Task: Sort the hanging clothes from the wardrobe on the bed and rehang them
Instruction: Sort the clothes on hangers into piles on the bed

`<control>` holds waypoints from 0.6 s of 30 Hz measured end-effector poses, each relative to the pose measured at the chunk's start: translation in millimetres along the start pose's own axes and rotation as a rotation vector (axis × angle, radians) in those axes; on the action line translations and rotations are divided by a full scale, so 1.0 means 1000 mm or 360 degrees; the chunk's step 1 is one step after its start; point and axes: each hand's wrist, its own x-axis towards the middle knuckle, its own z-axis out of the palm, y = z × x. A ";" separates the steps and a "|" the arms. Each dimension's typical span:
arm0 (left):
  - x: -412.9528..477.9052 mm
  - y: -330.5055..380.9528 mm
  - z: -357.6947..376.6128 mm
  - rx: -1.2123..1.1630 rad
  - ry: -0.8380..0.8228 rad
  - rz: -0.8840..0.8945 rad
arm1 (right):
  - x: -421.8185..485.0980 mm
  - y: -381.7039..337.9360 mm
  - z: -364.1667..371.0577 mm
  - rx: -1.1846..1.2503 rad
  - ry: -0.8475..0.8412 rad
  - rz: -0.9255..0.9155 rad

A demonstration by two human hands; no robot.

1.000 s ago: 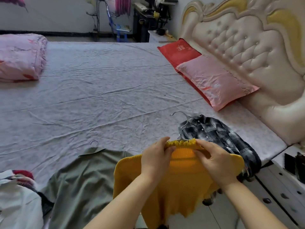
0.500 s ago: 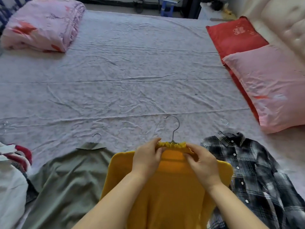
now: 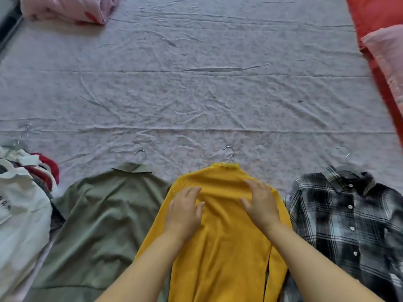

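Observation:
A yellow knit sweater (image 3: 226,247) lies flat on the bed (image 3: 196,94) on a metal hanger, whose hook (image 3: 229,151) sticks out past its collar. My left hand (image 3: 185,211) and my right hand (image 3: 260,203) rest flat on the sweater's chest, fingers spread and relaxed. To the left of it lies an olive green shirt (image 3: 98,225) on a hanger. On the right is a black-and-white plaid shirt (image 3: 349,219), also on a hanger.
A heap of white and red clothes (image 3: 24,192) with hangers sits at the left edge. A folded pink quilt (image 3: 65,8) lies at the far left of the bed. Red and pink pillows (image 3: 383,40) line the right side.
The sweater went from held up by its collar to lying flat on the bed. Both hands let go of the collar and moved down onto its chest. The view tilted down.

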 end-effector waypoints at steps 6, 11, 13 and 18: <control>-0.012 0.005 -0.001 0.0013 0.0012 0.0052 | -0.042 0.001 0.011 0.0045 0.0005 0.0041; -0.041 -0.003 -0.023 0.0081 0.0080 0.0041 | -0.075 -0.018 0.012 0.0037 -0.0020 0.0014; -0.054 -0.012 -0.037 0.0093 0.0123 0.0005 | -0.083 -0.035 0.012 0.0012 -0.0015 -0.0043; -0.093 -0.044 -0.080 0.0165 0.0270 -0.0057 | -0.099 -0.098 0.011 0.0004 0.0009 -0.0219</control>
